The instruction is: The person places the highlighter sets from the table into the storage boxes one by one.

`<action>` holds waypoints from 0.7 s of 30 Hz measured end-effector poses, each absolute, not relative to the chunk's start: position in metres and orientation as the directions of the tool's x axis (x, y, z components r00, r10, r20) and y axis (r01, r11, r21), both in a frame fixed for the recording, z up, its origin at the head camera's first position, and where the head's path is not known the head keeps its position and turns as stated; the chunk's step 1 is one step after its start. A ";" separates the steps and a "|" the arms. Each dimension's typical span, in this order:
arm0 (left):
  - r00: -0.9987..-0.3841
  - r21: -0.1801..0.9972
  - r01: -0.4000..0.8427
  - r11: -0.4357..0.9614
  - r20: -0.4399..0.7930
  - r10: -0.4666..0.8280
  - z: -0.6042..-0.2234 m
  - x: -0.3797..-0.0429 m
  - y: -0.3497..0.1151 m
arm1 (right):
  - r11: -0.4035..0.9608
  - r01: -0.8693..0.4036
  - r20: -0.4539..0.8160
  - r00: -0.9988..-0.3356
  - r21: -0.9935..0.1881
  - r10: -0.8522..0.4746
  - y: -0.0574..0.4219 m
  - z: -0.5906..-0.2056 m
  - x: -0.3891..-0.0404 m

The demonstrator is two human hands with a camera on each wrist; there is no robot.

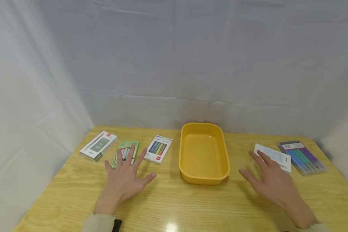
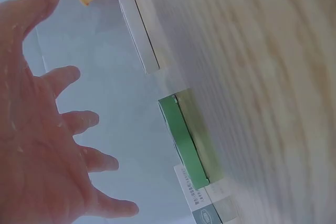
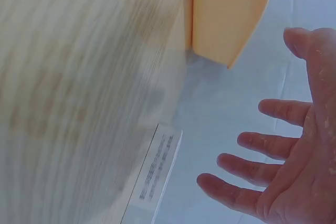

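My left hand (image 1: 123,178) hovers over the table with its fingers spread, holding nothing. In the head view its fingers overlap a green box (image 1: 135,146) with pen-like sticks showing in its window. Right of that lies a white box of coloured sticks (image 1: 159,149), probably crayons or pastels. My right hand (image 1: 274,182) is raised too, its fingers apart and nothing in them. Its fingers partly cover a flat white box (image 1: 284,161). The wrist views show a gap between each palm and the green box (image 2: 184,140) or the white box (image 3: 157,169).
A yellow plastic tray (image 1: 204,181) stands between the hands near the table's back edge. At the far left lies a white-and-grey box (image 1: 100,145). A clear pack of coloured pens (image 1: 305,159) lies at the far right. Pale sheeting (image 1: 174,64) hangs behind the wooden table (image 1: 168,206).
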State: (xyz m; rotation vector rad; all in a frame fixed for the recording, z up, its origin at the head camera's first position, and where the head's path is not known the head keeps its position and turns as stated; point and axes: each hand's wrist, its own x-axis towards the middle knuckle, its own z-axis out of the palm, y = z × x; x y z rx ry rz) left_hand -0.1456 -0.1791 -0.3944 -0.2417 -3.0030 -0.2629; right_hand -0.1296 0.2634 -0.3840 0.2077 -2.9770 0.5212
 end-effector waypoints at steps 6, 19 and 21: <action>-0.977 0.159 0.182 0.970 0.140 0.161 -0.394 -0.149 -0.178 | 0.905 -0.184 0.184 -0.976 -0.384 -0.120 0.249 -0.384 -0.133; -0.968 0.179 0.220 0.959 0.160 0.193 -0.395 -0.164 -0.170 | 0.758 -0.115 0.085 -0.993 -0.643 -0.079 0.224 -0.381 -0.148; -0.969 0.188 0.222 0.957 0.152 0.195 -0.395 -0.167 -0.169 | 0.717 -0.070 0.036 -0.997 -0.693 -0.062 0.221 -0.380 -0.149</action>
